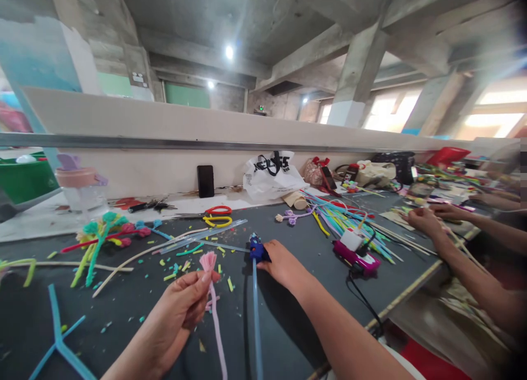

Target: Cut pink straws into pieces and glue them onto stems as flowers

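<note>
Between the thumb and fingers of my left hand (187,297) is a pink pipe-cleaner flower (208,262); its tufted head points up and its pale pink stem (218,336) hangs down toward me. My right hand (282,263) is closed around a blue hot glue gun (256,250) low over the dark table. A long translucent glue stick (257,325) sticks out of its back end toward me. Part of the gun's handle is hidden by my fingers. Small yellow and green pipe-cleaner clippings (177,270) lie scattered beyond my left hand.
Scissors (218,216), spare glue sticks (206,237) and pipe-cleaner flowers (102,234) lie behind and left. Blue pipe cleaners (60,341) are front left. To the right are a pipe-cleaner bundle (346,221) and a magenta power strip (357,259) with a cord. Another person's hands (428,221) work farther right.
</note>
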`<move>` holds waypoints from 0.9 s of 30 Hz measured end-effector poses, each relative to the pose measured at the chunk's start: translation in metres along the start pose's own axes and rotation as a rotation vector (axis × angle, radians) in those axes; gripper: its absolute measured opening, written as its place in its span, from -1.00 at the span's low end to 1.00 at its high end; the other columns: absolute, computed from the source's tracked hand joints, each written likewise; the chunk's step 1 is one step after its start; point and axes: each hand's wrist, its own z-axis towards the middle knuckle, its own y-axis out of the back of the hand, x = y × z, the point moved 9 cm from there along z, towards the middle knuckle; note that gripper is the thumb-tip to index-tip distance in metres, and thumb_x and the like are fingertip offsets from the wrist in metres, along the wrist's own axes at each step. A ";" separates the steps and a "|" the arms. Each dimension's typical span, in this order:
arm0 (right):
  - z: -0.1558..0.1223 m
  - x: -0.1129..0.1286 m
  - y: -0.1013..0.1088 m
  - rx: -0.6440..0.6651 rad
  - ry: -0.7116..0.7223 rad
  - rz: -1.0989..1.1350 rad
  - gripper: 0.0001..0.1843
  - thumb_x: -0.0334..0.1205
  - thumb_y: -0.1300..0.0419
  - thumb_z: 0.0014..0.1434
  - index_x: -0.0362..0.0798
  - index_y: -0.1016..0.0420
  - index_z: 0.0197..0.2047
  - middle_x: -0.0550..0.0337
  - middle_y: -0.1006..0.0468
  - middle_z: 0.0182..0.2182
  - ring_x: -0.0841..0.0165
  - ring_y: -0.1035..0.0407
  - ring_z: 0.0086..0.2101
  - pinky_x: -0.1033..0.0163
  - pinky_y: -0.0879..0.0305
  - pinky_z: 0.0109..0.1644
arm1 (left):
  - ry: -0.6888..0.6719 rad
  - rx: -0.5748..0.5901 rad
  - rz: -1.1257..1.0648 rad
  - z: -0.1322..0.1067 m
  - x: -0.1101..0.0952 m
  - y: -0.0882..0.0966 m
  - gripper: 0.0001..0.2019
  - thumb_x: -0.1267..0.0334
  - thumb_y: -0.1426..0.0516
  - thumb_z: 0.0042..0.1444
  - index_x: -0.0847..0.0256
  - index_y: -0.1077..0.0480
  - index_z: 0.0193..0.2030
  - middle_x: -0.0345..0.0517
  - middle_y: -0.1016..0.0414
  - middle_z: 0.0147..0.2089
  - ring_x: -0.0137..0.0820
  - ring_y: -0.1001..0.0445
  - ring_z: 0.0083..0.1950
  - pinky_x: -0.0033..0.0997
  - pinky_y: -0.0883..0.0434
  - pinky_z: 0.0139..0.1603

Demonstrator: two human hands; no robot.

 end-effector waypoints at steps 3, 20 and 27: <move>-0.001 0.000 0.000 0.023 0.014 0.010 -0.78 -0.29 -0.25 -0.03 -0.10 -0.49 -0.24 0.07 -0.46 -0.24 0.30 -0.35 -0.20 0.31 -0.18 -0.12 | 0.031 -0.022 0.001 0.000 0.005 0.002 -0.75 0.19 -0.32 -0.19 0.30 -0.49 -0.38 -0.37 -0.11 -0.67 -0.73 0.01 -0.69 -0.70 0.03 -0.70; -0.061 0.104 -0.017 0.214 0.073 1.291 -0.64 0.00 -0.15 0.09 -0.10 -0.59 -0.24 0.15 -0.56 -0.36 0.31 -0.36 -0.25 0.23 -0.16 -0.08 | 0.129 0.101 -0.018 -0.013 0.014 -0.027 -0.75 0.18 -0.33 -0.25 0.32 -0.45 -0.52 -0.15 -0.44 -0.57 -0.48 -0.40 -0.52 -0.53 -0.33 -0.44; -0.060 0.102 -0.019 0.192 0.033 1.503 -0.78 -0.17 -0.26 0.01 -0.11 -0.60 -0.29 0.16 -0.56 -0.42 0.37 -0.35 -0.31 0.25 -0.14 -0.08 | 0.140 0.125 0.016 -0.017 0.013 -0.030 -0.71 0.12 -0.32 -0.23 0.31 -0.40 -0.55 -0.20 -0.36 -0.63 -0.56 -0.29 -0.62 -0.58 -0.21 -0.58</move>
